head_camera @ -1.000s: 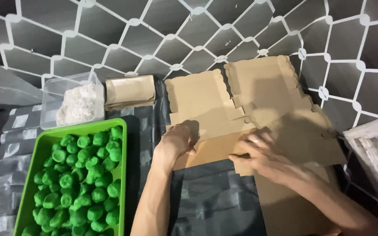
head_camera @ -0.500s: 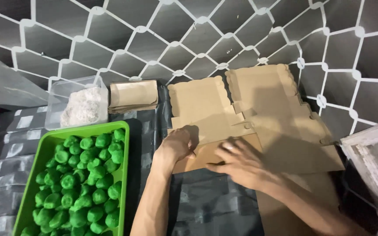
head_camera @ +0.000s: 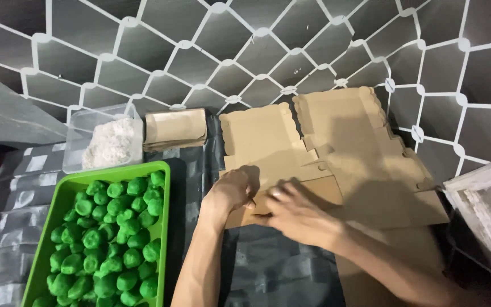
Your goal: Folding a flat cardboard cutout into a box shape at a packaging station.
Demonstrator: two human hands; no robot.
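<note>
Two stacks of flat cardboard box blanks (head_camera: 365,153) fill the right half of the frame, reaching from the upper centre down to the lower right edge beside a pale wooden frame (head_camera: 484,210). At lower left sits one green tray (head_camera: 58,216), heaped with dozens of green balls (head_camera: 115,233), too many to count. Above it, one clear tub of white flakes (head_camera: 109,142) and one small pile of folded brown bags (head_camera: 175,128). Centre frame: the left hand (head_camera: 231,193) curls closed on the cardboard flap (head_camera: 291,196), the right hand (head_camera: 299,213) presses on it, fingers blurred, grip unclear. Dark tabletop lies bare between tray and hands.
</note>
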